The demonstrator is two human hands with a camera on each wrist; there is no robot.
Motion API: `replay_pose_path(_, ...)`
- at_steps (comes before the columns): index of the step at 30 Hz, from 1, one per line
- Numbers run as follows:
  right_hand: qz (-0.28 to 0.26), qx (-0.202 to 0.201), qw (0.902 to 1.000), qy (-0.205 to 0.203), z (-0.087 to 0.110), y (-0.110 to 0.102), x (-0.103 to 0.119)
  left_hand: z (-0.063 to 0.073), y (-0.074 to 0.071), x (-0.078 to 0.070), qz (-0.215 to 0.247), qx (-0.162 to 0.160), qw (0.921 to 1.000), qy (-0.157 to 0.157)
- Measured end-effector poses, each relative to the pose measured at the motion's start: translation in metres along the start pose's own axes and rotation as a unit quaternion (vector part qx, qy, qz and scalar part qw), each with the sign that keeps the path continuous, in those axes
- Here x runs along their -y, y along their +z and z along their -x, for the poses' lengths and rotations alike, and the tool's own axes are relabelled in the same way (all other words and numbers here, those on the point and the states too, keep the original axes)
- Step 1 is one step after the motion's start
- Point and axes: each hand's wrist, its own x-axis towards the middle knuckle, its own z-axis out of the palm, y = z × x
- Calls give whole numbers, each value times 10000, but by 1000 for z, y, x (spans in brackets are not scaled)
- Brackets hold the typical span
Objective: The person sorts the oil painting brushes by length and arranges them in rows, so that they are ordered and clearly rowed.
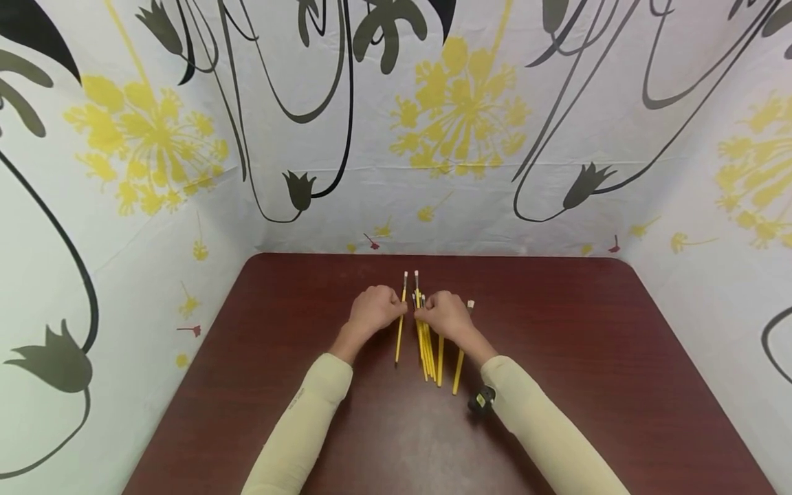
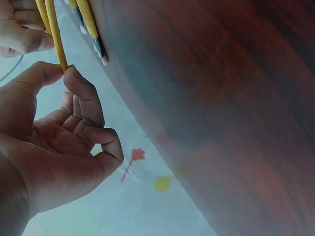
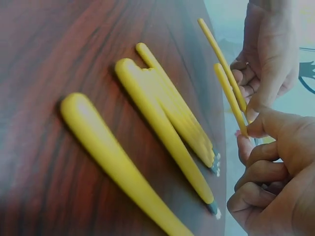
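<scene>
My left hand (image 1: 376, 307) pinches a thin yellow paintbrush (image 1: 399, 337) between thumb and forefinger, its white bristles pointing to the back. Close beside it, my right hand (image 1: 443, 313) pinches a second yellow paintbrush (image 3: 229, 93) at fingertip and thumb. In the right wrist view the two held brushes run nearly side by side above the table, the left hand (image 3: 270, 64) just behind. Below the right hand lies a tight bunch of yellow paintbrushes (image 3: 179, 118), with dark ferrules and white tips. One more brush (image 1: 441, 361) lies against that bunch, and another (image 1: 458, 371) lies apart to its right.
The dark red-brown table (image 1: 557, 330) has rounded back corners. White cloth walls (image 1: 383, 206) with flower prints rise behind it and at both sides. A small black device (image 1: 481, 400) sits by the right sleeve's cuff.
</scene>
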Motion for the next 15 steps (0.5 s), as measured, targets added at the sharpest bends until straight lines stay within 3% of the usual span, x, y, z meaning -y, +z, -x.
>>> replay_pose_path(8,-34,9,10000,48,-14,3,4,-12,-5,11,396,-3,9992,-43)
replay_pose_path(15,5,-74,9999,69,-32,7,0,-33,-5,23,574,57,9981,-233)
